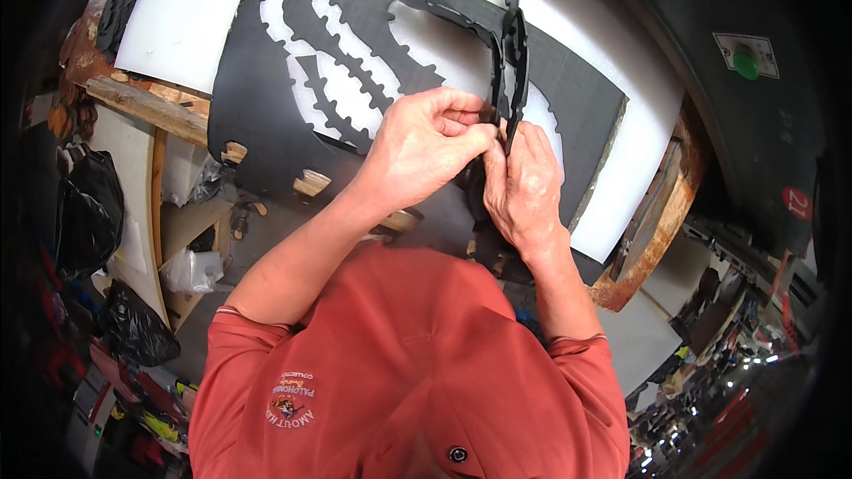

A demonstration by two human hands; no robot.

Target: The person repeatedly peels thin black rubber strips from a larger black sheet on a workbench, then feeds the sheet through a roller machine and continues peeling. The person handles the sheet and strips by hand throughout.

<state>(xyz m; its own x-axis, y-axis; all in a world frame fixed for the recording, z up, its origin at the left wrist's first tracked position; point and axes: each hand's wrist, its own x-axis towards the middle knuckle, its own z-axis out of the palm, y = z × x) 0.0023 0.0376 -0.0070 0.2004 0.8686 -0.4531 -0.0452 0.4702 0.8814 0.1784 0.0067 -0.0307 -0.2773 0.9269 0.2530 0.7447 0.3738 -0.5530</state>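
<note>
Between my hands stand several thin black notched cut-out pieces (pixel 513 53), held together on edge like a bundle, with their far ends pointing away from me. My right hand (pixel 525 182) is closed round the near end of this bundle. My left hand (pixel 422 142) is closed in a pinch at the bundle's left side; its fingertips are partly hidden. Beneath both hands lies a black sheet (pixel 346 0) with several curved, notch-edged openings, through which white shows. Near the openings' middle, narrow black strips still join the sheet.
Under the sheet is a white board (pixel 182 27) on a worn wooden frame (pixel 146 106). A dark machine panel with a green button (pixel 745 65) rises at the right. Black plastic bags (pixel 89 208) hang at the left, and more black pieces (pixel 129 0) lie at the far left.
</note>
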